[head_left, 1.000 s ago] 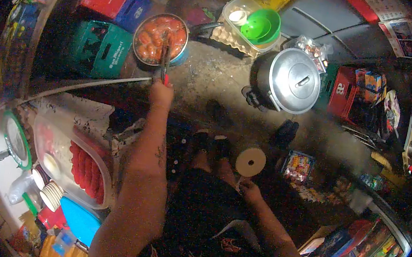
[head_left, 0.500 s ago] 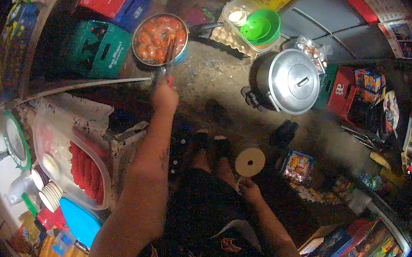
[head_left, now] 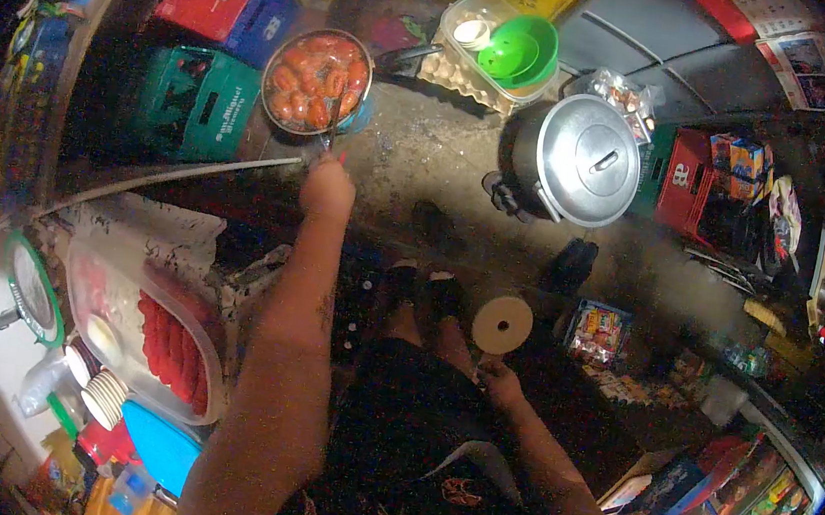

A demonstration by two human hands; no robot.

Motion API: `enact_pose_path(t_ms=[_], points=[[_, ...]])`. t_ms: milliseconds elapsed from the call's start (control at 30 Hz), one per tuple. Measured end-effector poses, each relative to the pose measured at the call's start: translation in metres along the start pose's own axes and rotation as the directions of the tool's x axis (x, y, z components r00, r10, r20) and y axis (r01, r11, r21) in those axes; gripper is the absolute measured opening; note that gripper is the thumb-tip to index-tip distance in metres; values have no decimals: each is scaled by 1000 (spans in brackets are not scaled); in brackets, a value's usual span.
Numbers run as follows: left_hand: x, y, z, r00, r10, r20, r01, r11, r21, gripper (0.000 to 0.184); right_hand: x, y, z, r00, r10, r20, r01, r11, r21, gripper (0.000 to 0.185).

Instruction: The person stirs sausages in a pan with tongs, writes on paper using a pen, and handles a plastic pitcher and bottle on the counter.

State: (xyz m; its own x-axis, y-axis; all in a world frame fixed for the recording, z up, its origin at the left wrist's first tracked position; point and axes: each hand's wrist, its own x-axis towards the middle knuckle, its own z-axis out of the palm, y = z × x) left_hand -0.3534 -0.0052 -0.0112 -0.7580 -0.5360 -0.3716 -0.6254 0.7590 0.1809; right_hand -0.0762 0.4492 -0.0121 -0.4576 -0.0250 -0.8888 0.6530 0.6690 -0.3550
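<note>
My left hand is closed around a long, thin metal cooking utensil, with a bit of red showing by the fingers. The utensil reaches over the near right edge of a frying pan, where its tip meets the food. Shiny red-orange, sausage-like pieces crowd the pan in bubbling liquid. Low beside my legs, my right hand is closed on the lower end of a round beige disc with a dark hole at its centre; its grip is partly hidden.
A big lidded pot stands right of the pan. Behind are a green bowl and egg trays. Crates line the left. A clear tub with red sausages sits at lower left; a pale rod slants toward the pan.
The utensil has drawn back toward me and covers less of the pan, showing more of the food. My right hand and the disc have hardly moved.
</note>
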Motion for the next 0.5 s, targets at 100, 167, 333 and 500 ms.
enact_pose_path(t_ms=[100, 167, 333, 500], points=[[18, -11, 26, 998, 18, -67, -18, 1000, 0, 32, 7, 15, 5, 1000, 20, -18, -20, 1000, 6, 27], [28, -18, 34, 997, 25, -72, -26, 1000, -8, 32, 14, 29, 8, 999, -25, -21, 26, 998, 56, 27], [31, -36, 46, 995, 39, -97, -66, 953, -294, 32, 32, 72, 21, 992, -116, -47, 119, 989, 86, 25], [29, -42, 42, 967, -73, 243, 240, 581, -778, 30, 20, 45, 14, 996, -67, -64, 56, 986, -157, 25]])
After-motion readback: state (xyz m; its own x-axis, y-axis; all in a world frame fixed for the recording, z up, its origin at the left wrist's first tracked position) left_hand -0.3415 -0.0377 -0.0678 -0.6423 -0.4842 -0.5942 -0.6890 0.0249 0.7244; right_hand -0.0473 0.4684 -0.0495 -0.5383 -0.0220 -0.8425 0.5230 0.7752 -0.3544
